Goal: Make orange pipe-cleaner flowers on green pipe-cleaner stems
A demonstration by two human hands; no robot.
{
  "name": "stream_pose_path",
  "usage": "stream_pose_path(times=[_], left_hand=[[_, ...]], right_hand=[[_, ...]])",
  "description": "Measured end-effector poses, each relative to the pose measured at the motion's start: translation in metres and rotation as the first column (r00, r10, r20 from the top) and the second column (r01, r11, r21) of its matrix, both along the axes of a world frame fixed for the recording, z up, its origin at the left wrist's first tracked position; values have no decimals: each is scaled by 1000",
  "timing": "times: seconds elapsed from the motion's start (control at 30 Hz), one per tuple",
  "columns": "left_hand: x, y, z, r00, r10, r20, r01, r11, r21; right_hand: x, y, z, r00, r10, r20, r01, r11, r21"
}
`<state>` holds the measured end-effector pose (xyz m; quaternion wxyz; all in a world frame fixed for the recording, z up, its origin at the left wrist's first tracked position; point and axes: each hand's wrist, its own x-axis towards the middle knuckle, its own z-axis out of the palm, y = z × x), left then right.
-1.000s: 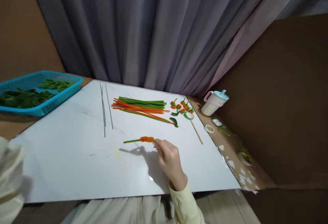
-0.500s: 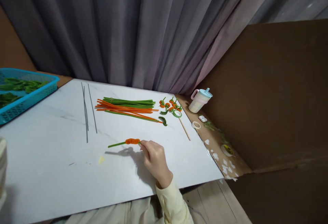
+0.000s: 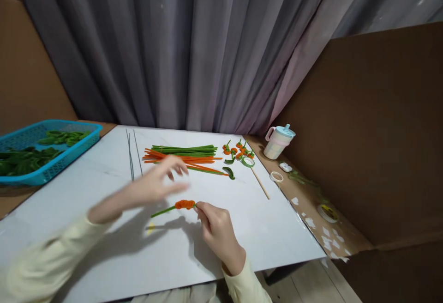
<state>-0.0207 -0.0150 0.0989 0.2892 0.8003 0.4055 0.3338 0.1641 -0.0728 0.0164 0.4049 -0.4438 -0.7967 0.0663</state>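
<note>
Between the thumb and fingers of my right hand (image 3: 219, 231) is the right end of a green pipe cleaner (image 3: 162, 211) with an orange coil (image 3: 185, 204) wound round it. Its left end sticks out free above the table. My left hand (image 3: 161, 180), a little blurred, hovers above and left of the coil with thumb and fingers apart, holding nothing. Behind it lie the bundled orange pipe cleaners (image 3: 183, 159) and the green pipe cleaners (image 3: 187, 149), partly hidden by that hand.
Several small orange pumpkin shapes (image 3: 238, 148), green tape (image 3: 248, 162) and a wooden stick (image 3: 260, 183) lie at the right. Thin wires (image 3: 130, 155) are at the left, beside a blue basket (image 3: 74, 155) with green pieces. A cup (image 3: 278, 142) stands by the cardboard wall.
My left hand has come in from the left edge to above the coiled pipe cleaner. My right hand keeps its pinch. The whole view has shifted slightly.
</note>
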Motion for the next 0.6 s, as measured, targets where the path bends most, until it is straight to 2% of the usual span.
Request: stream_pose_path(times=[0.1, 0.2, 0.33, 0.4, 0.47, 0.6], left_hand=[[9, -9, -25, 946, -216, -243, 187, 973, -139], [13, -15, -40, 924, -292, -248, 220, 934, -281], [13, -12, -43, 964, -248, -92, 203, 918, -341], [12, -7, -44, 977, -185, -104, 150, 949, -279], [9, -3, -44, 973, -172, -154, 138, 968, -208], [0, 1, -40, 932, -324, -164, 280, 929, -242]], right_hand=[[-2, -1, 0, 999, 3, 48, -4, 1000, 2], [-1, -1, -1, 997, 0, 71, 0, 1000, -6], [0, 1, 1, 992, -31, 119, 30, 1000, 9], [0, 3, 1, 988, -42, 148, 41, 999, 12], [1, 4, 0, 987, -42, 158, 40, 999, 10], [3, 6, -1, 990, 6, 143, -1, 999, -38]])
